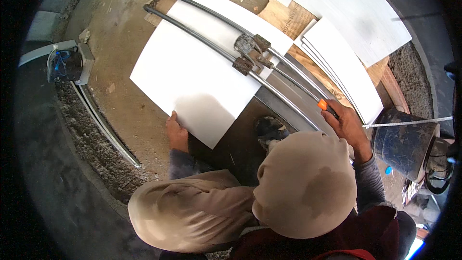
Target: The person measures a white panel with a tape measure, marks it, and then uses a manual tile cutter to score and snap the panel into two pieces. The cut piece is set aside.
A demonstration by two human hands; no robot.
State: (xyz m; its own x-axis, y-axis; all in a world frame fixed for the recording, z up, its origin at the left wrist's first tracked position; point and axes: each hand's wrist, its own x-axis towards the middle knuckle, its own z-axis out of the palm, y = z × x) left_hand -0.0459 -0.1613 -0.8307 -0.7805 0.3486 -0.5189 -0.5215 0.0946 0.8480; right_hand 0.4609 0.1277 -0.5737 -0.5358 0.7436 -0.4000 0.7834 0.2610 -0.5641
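Note:
A large white tile (168,72) lies under the two metal rails of a manual tile cutter (198,37). My left hand (177,134) is at the tile's near left edge, thumb on the top face; the fingers beneath are partly hidden. My right hand (350,127) is closed around the cutter's black and orange handle (328,108), to the right of the tile. From that handle a thin rod runs to the rusty sliding carriage (251,57), which sits over the tile's right part. My bent knees in beige trousers cover part of the cutter's near end.
Several white tiles (337,62) are stacked at the right on cardboard (287,18), with larger pale sheets (349,5) behind. A dark bucket (402,137) stands at the far right. On the left, a box with blue wires (62,65) sits by a rough gravel strip (89,135).

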